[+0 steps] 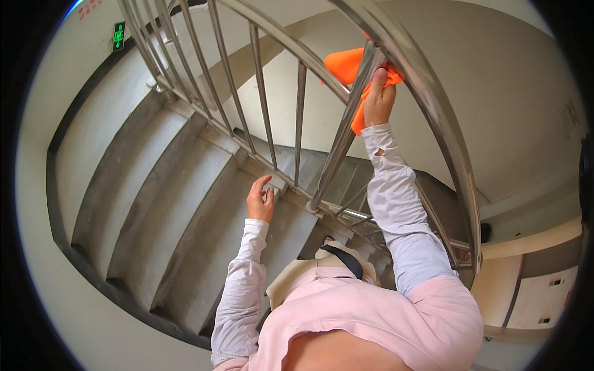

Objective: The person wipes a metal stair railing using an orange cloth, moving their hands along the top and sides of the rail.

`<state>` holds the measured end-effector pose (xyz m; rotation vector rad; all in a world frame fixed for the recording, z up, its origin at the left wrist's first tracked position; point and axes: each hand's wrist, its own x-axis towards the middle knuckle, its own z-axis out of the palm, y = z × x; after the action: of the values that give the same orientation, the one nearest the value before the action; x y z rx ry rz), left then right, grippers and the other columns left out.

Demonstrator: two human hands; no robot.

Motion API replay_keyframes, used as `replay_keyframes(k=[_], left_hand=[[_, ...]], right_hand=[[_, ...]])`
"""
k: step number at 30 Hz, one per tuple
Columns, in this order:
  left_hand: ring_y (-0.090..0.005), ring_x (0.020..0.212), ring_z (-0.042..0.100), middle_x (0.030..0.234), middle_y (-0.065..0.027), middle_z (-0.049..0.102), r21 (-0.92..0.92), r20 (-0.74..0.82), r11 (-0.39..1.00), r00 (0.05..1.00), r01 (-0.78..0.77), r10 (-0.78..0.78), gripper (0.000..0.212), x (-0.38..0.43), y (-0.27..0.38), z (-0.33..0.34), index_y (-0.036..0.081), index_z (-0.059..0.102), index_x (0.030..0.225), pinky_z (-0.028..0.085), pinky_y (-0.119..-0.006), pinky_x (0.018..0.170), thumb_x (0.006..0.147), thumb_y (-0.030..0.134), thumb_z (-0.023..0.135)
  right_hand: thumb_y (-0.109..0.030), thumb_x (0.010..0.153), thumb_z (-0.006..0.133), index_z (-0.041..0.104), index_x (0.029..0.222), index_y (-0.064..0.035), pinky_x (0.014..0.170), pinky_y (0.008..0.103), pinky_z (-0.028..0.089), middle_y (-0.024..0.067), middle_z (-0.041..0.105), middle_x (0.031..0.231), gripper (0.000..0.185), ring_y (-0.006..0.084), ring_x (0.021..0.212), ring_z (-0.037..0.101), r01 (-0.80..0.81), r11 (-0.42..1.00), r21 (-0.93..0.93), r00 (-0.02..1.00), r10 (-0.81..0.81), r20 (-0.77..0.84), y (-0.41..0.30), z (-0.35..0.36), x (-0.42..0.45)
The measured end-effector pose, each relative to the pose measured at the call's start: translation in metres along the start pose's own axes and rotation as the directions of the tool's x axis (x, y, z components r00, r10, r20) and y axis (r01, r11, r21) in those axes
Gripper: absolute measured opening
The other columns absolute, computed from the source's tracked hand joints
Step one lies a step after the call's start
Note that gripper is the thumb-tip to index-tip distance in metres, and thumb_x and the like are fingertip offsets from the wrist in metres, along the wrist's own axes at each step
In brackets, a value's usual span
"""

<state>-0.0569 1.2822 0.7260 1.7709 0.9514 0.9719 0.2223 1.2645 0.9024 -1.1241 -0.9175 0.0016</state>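
My right hand [379, 99] grips an orange cloth [345, 65] against the top of a thick metal baluster post [341, 148], just under the curved handrail [431, 92]. Part of the cloth hangs past the far side of the post, and my fingers are mostly hidden behind it. My left hand [261, 198] holds nothing; it hovers above the steps with its fingers bent and the thumb apart. Near that hand are the lower rail [267, 164] and the thin upright bars [262, 97] of the stair railing.
Concrete steps [185, 232] run along the left, edged by a wall with a dark skirting band [51, 185]. Beyond the railing lies a lower flight [306, 167]. A green lit exit sign [119, 36] is on the far left wall. Wall panels [538, 297] show at lower right.
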Motion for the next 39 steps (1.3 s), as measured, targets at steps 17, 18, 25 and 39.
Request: replay_keyframes(k=[17,18,25,39], left_hand=[[-0.0308,0.096,0.050,0.101,-0.0132,0.054,-0.020,0.337,1.000,0.941,0.009,-0.002,0.025,-0.064,0.000,0.078,0.003,0.054,0.098,0.039,-0.035,0.084,0.073,0.005,0.053],[-0.0309,0.096,0.050,0.101,-0.0131,0.054,-0.015,0.332,1.000,0.943,0.025,-0.018,0.025,-0.067,0.002,0.076,0.003,0.054,0.098,0.039,-0.035,0.084,0.073,0.005,0.052],[-0.0256,0.091,0.054,0.104,-0.0107,0.052,0.033,0.226,0.999,0.974,-0.014,0.007,0.025,-0.081,-0.003,0.056,0.004,0.053,0.102,0.047,-0.029,0.072,0.077,0.004,0.051],[-0.0259,0.086,0.055,0.096,-0.0131,0.055,-0.136,-0.075,0.990,0.996,0.030,-0.040,0.026,0.008,0.037,0.054,0.003,0.052,0.101,0.044,-0.032,0.072,0.075,0.004,0.053]], right_hand=[[-0.014,0.077,0.055,0.051,0.103,-0.0028,0.086,0.0385,0.035,0.0156,0.051,0.104,0.028,0.0301,0.101,0.046,0.661,0.547,-0.514,0.742,-0.372,0.557,0.012,-0.004,-0.056],[-0.016,0.077,0.056,0.049,0.102,-0.0027,0.085,0.0419,0.034,0.0157,0.051,0.102,0.028,0.0323,0.098,0.046,0.532,0.757,-0.378,0.807,-0.318,0.497,-0.003,0.015,-0.047],[-0.016,0.077,0.045,0.050,0.102,-0.0056,0.071,0.0414,0.043,0.0174,0.045,0.100,0.028,0.0321,0.088,0.049,0.719,0.223,-0.659,0.695,-0.233,0.680,0.008,0.114,0.038],[-0.031,0.079,0.050,0.059,0.089,-0.0108,0.068,0.0397,0.048,0.0147,0.056,0.096,0.024,0.0308,0.077,0.059,0.658,0.417,-0.628,0.744,-0.226,0.629,-0.017,0.235,0.110]])
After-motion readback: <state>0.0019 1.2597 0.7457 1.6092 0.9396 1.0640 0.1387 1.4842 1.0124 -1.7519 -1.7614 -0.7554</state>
